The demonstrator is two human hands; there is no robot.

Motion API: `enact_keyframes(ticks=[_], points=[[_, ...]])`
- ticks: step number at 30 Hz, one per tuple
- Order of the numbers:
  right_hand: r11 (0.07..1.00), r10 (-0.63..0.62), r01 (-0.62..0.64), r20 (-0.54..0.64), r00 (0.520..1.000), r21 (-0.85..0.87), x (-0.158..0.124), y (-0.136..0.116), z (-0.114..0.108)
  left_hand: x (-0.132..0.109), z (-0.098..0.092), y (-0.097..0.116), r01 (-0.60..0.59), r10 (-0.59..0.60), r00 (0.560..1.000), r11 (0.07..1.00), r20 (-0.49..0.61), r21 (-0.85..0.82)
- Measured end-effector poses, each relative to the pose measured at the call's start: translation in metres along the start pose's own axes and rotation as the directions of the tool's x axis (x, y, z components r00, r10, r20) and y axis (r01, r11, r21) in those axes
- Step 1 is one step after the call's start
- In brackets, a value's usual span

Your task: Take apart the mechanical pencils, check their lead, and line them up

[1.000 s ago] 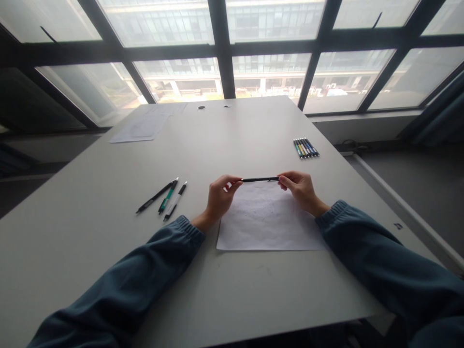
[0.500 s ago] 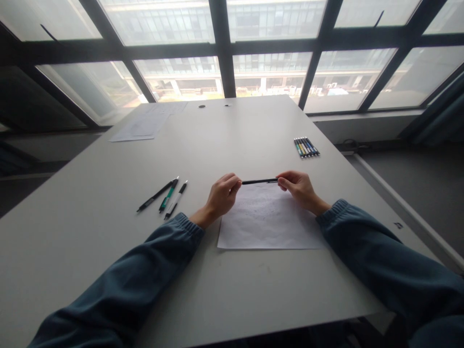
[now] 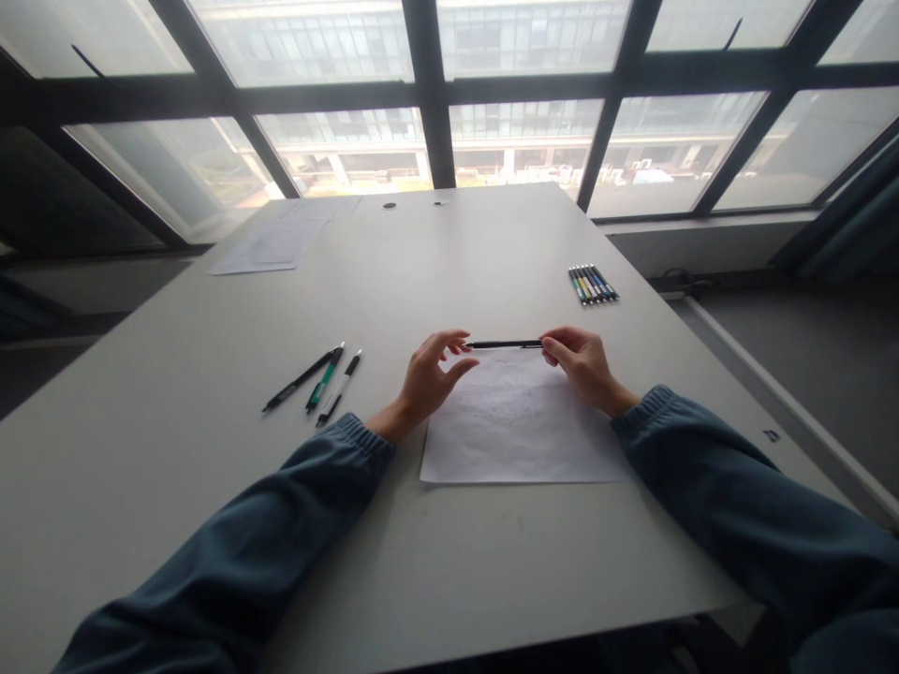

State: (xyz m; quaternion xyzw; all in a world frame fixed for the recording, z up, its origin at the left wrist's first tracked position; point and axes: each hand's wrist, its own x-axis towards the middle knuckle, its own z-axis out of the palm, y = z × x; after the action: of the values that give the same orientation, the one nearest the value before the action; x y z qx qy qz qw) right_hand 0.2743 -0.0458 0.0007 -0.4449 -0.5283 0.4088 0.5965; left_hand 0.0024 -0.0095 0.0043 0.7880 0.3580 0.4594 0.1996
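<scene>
A black pen is held level above the far edge of a white sheet of paper with faint marks on it. My right hand pinches the pen's right end between thumb and fingers. At the other end, my left hand is open, thumb and fingers spread apart around the tip; whether a fingertip touches it I cannot tell. Left of that hand lie a black pen, a green pen and a white-and-black pen on the table.
On the white table, a neat row of several pens lies at the right. More paper sheets rest at the far left. The table's right edge runs beside my right sleeve, and large windows stand beyond the far edge.
My left hand has loosened its pinch on the pen's left end, its thumb and fingers now apart. The right hand keeps hold of the pen, which sits slightly higher in view.
</scene>
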Motion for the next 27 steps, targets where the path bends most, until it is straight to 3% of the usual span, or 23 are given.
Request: enact_keyframes(ticks=[8, 15, 27], points=[[1.000, 0.005, -0.005, -0.005, 1.000, -0.005, 0.000, -0.001, 0.000, 0.002, -0.001, 0.010, -0.078, 0.085, 0.993, 0.994, -0.079, 0.079], [0.999, 0.006, -0.005, 0.026, 1.000, -0.041, -0.001, -0.003, 0.000, 0.002, -0.001, 0.009, -0.076, 0.086, 0.991, 0.992, -0.098, 0.104], [0.998, 0.017, -0.015, 0.033, 0.999, -0.055, -0.002, -0.005, 0.001, 0.001, -0.001, 0.004, -0.051, 0.057, 0.997, 0.993, -0.058, 0.111]])
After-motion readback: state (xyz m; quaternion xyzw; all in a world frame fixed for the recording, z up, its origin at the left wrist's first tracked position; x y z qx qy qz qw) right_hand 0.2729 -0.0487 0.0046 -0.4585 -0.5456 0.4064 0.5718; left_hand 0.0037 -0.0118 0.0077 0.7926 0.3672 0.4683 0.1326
